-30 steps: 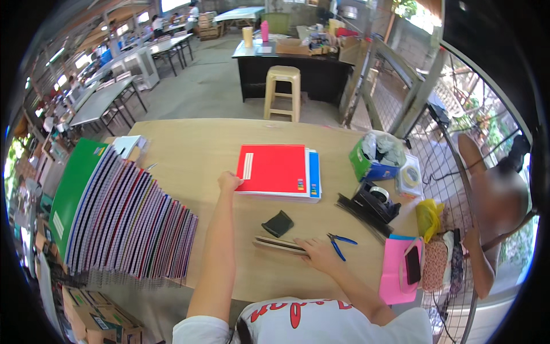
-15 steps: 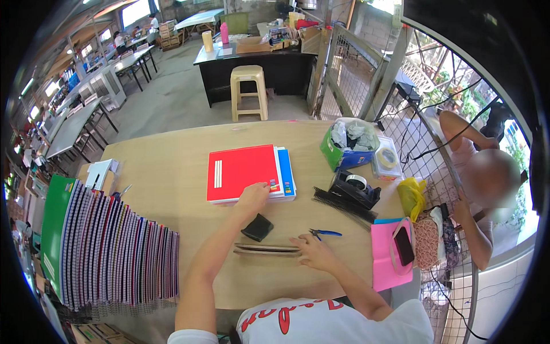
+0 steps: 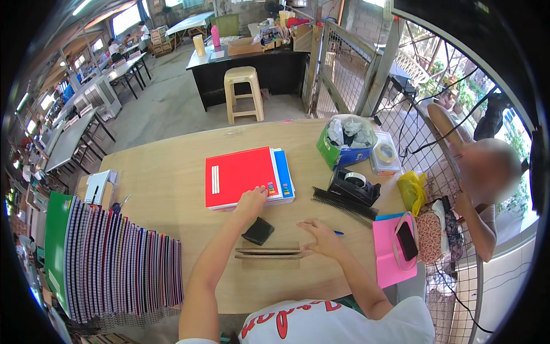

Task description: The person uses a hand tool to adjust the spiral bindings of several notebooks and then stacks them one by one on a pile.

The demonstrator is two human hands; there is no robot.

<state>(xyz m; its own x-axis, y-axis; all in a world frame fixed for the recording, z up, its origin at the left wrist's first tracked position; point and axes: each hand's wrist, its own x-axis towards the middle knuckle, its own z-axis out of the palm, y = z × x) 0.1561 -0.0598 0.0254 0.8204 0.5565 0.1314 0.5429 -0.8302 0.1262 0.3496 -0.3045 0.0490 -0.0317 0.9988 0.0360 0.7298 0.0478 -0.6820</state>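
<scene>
A red notebook lies on top of a small stack, with a blue notebook showing at its right edge. My left hand rests on the red cover near its lower right corner, fingers extended and not visibly gripping. My right hand is open, thumb and fingers spread, just beside the right end of a slotted wooden piece. Beneath that hand, a tool with a blue handle is mostly hidden. A black block-like pad sits between my left forearm and the wooden piece.
Many spiral-bound notebooks stand in a row at the left. At right are black binding coils, a tape dispenser, a green-blue box, a yellow bag and a phone on pink sheets. A person sits beyond the mesh.
My right hand has moved slightly right and up off the wooden piece, now covering most of the blue-handled tool. My left hand stays on the red notebook. The whole view has shifted a little.
</scene>
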